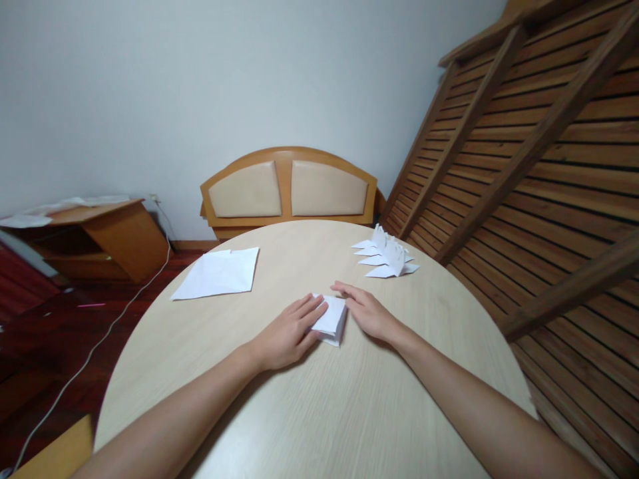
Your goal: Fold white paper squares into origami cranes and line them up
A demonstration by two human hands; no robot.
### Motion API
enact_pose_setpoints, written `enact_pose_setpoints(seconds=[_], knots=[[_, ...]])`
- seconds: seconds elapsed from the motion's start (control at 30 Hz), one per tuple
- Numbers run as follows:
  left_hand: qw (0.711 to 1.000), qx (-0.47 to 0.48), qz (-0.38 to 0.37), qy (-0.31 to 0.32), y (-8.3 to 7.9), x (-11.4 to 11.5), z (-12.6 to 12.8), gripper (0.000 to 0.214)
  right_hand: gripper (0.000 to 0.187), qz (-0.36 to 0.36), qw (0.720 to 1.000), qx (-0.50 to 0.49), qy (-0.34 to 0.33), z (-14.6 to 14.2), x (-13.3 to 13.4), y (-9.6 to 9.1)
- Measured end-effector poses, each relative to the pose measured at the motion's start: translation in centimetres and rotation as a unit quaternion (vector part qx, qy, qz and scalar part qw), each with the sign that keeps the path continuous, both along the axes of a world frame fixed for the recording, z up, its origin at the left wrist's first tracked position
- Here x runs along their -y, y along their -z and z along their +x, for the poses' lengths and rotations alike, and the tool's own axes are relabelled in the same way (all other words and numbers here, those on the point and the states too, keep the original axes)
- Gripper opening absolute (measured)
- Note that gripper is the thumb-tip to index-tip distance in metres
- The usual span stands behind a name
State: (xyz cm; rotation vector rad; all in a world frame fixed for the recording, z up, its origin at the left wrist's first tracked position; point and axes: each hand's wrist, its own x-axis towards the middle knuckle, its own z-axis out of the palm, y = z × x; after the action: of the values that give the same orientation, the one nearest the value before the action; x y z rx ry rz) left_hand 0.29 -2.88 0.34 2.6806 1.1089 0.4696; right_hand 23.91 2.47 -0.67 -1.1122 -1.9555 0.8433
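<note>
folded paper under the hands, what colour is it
Plain white, no print, seen in the head view: the folded paper lies on the pale wood table.

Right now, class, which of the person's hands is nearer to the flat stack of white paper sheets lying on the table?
Left. The left hand lies just right of the flat stack of white paper sheets, pressing the folded paper. The right hand lies farther right, beyond that folded paper.

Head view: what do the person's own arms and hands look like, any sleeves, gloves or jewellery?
Both forearms are bare, with no sleeves in view. The left hand and the right hand wear no gloves, and no rings, watch or bracelets show. No markings or cables are on them.
</note>
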Motion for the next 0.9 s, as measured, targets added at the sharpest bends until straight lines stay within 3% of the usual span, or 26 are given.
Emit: enact_pose_setpoints(seconds=[0.17, 0.43, 0.67, 0.77, 0.9], knots=[[0.999, -0.031, -0.029, 0.007, -0.1, 0.4, 0.6, 0.061, 0.04, 0.074, 0.993, 0.081, 0.029, -0.3, 0.5, -0.8], [0.998, -0.041, 0.041, -0.007, -0.5, 0.1, 0.3, 0.043, 0.037, 0.152, 0.959, 0.233, -0.06, -0.6, 1.9, -1.1], [0.999, -0.015, 0.037, 0.007, -1.3, 0.3, -0.1, 0.04, 0.029, 0.184, 0.95, 0.25, -0.032, -0.7, 1.5, -1.7], [0.999, -0.024, 0.041, -0.01, -0.9, 0.3, 0.0, 0.043, 0.045, 0.151, 0.958, 0.23, -0.084, -1.4, 2.5, -1.6], [0.998, -0.039, 0.038, -0.018, -0.4, -0.1, -0.4, 0.049, 0.079, 0.084, 0.948, 0.275, -0.135, -1.5, 3.2, -0.9]])
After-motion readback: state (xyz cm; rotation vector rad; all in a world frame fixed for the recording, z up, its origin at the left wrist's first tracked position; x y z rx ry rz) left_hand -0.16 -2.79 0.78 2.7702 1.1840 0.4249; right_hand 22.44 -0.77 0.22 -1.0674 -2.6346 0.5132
